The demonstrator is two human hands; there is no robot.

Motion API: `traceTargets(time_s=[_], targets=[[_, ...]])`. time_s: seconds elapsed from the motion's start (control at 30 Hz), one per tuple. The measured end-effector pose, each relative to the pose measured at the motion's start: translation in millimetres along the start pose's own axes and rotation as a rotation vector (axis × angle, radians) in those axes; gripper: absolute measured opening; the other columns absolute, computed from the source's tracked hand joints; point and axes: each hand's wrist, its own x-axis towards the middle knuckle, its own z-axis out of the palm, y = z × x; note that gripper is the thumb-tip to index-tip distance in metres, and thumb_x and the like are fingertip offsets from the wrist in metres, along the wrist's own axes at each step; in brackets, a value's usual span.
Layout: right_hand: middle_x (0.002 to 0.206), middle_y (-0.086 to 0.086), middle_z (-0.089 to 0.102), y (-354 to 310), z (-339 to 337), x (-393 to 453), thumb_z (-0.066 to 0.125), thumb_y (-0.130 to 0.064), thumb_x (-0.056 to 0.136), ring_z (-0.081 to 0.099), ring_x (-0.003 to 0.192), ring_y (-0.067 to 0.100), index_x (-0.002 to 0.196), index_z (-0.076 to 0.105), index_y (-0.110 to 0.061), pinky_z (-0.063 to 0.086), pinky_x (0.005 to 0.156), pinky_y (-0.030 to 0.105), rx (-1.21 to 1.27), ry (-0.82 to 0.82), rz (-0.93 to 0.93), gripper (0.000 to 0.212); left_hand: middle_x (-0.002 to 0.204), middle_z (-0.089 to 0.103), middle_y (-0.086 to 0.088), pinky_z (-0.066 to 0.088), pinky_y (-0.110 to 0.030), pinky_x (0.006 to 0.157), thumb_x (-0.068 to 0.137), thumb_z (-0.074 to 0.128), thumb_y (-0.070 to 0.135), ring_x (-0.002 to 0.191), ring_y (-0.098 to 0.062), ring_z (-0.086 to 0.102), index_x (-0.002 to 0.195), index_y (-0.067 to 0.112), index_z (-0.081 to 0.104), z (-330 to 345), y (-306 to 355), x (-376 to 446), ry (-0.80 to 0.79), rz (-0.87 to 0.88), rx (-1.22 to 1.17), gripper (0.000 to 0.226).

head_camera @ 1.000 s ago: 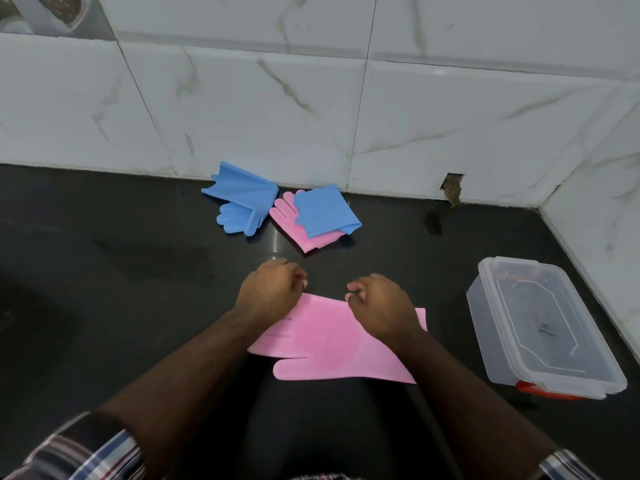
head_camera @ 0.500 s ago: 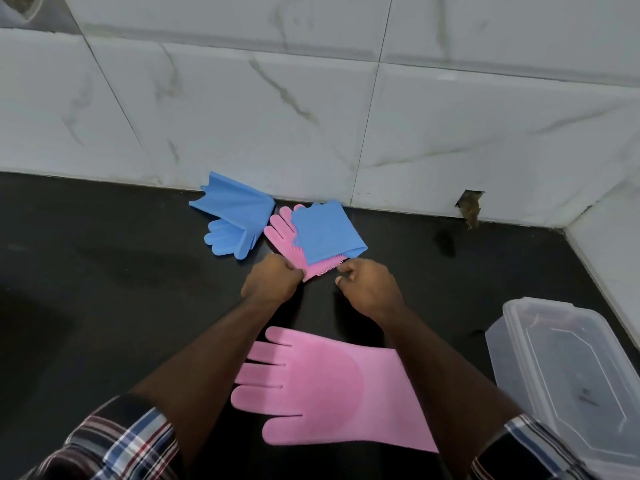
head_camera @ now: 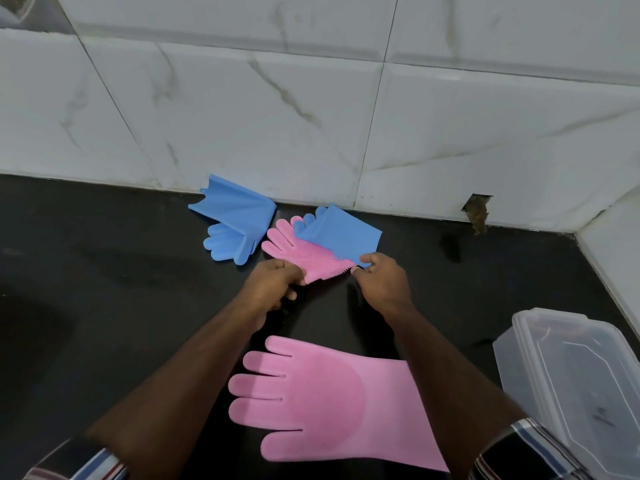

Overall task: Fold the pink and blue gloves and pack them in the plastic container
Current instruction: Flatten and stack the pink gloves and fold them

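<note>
**Ann:** Both hands out at the far pile: left hand (head_camera: 273,284) pinching the bristled pink glove (head_camera: 304,252), right hand (head_camera: 382,284) pinching the corner of the blue glove (head_camera: 341,232) lying on it.

**Raj:** Where's the plastic container (head_camera: 571,386)?

**Ann:** Right of that pile, nearer the person, lid on, seemingly nothing packed. A second pink glove (head_camera: 332,400) lies flat on the desk (head_camera: 104,306), left of the container. Another blue glove (head_camera: 235,226), doubled over, sits farthest from it.

**Raj:** Early days, I'd judge: folding and packing all remain.
</note>
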Motion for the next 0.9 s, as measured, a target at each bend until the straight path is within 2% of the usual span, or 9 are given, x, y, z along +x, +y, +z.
traceTargets(time_s=[0.1,0.2,0.27,0.4,0.5,0.6,0.7,0.77,0.9], targets=[[0.091,-0.001,0.071,-5.7,-1.4,-3.7,0.065,-0.032,0.086,0.066,0.087,0.019,0.089,0.068,-0.02,0.051,0.08,0.031,0.036,0.09,-0.019,0.012,0.082,0.071,-0.005,0.034,-0.023,0.046,0.091,0.062,0.019,0.054,-0.01,0.052,0.092,0.007,0.07,-4.3,-0.3,-5.5,-0.063,-0.091,-0.224,0.015],[0.062,0.001,0.059,-12.8,-2.4,-8.9,0.06,-0.045,0.09,0.057,0.062,0.019,0.065,0.057,-0.012,0.045,0.061,0.033,-0.002,0.017,-0.01,0.041,0.07,0.067,-0.001,0.032,-0.019,0.038,0.091,0.058,0.018,0.048,-0.009,0.05,0.095,0.005,0.067,-8.4,0.8,-7.0,-0.142,-0.214,-0.492,0.016],[0.059,0.0,0.055,-17.8,-1.2,-10.7,0.058,-0.048,0.091,0.054,0.059,0.018,0.068,0.06,-0.011,0.045,0.06,0.034,0.04,-0.041,-0.006,0.044,0.06,0.06,0.001,0.032,-0.017,0.036,0.091,0.056,0.017,0.044,-0.007,0.047,0.087,0.003,0.067,-9.5,2.9,-8.7,-0.212,-0.268,-0.625,0.018],[0.073,0.001,0.062,-30.2,-4.4,-12.5,0.06,-0.038,0.094,0.05,0.059,0.014,0.091,0.068,-0.027,0.047,0.056,0.031,0.321,-0.147,0.03,0.014,0.053,0.047,0.001,0.031,-0.017,0.039,0.088,0.053,0.018,0.04,-0.007,0.04,0.065,0.004,0.067,-9.5,7.1,-13.4,-0.335,-0.29,-0.747,0.03],[0.07,0.002,0.059,-36.2,-10.3,-11.3,0.068,-0.026,0.091,0.047,0.056,0.012,0.085,0.068,-0.019,0.043,0.049,0.024,0.399,-0.146,-0.003,0.01,0.054,0.052,0.0,0.032,-0.017,0.039,0.086,0.054,0.017,0.04,-0.008,0.043,0.066,0.004,0.066,-12.0,8.8,-18.1,-0.334,-0.304,-0.728,0.026],[0.071,-0.004,0.066,-44.1,-15.3,-8.7,0.073,-0.026,0.087,0.058,0.064,0.01,0.076,0.07,-0.015,0.049,0.059,0.027,0.339,-0.066,-0.105,0.015,0.061,0.061,0.0,0.03,-0.02,0.043,0.091,0.056,0.021,0.044,-0.009,0.044,0.068,0.01,0.068,-16.0,10.4,-23.8,-0.297,-0.276,-0.524,0.028],[0.079,-0.001,0.07,-56.2,-28.0,-6.5,0.073,-0.025,0.084,0.06,0.071,0.012,0.074,0.07,-0.016,0.05,0.07,0.033,0.383,-0.049,-0.214,0.014,0.061,0.054,0.002,0.025,-0.024,0.048,0.092,0.062,0.038,0.049,-0.01,0.038,0.063,0.019,0.06,-21.8,9.6,-27.7,-0.248,-0.178,-0.215,0.034],[0.08,-0.001,0.07,-60.5,-44.9,-5.9,0.071,-0.03,0.084,0.06,0.071,0.012,0.073,0.068,-0.016,0.049,0.069,0.033,0.362,-0.037,-0.244,0.018,0.057,0.049,0.002,0.024,-0.025,0.048,0.091,0.062,0.044,0.049,-0.011,0.037,0.059,0.021,0.055,-26.9,8.1,-28.3,-0.189,-0.151,-0.159,0.04],[0.102,-0.004,0.07,-37.1,-76.4,4.8,0.07,-0.044,0.082,0.063,0.097,0.018,0.102,0.072,-0.022,0.052,0.088,0.035,-0.208,-0.01,-0.234,0.03,0.056,0.05,0.004,0.025,-0.026,0.048,0.093,0.063,0.043,0.047,-0.01,0.037,0.066,0.02,0.056,-32.5,4.8,-27.7,-0.069,-0.078,-0.108,0.036]])
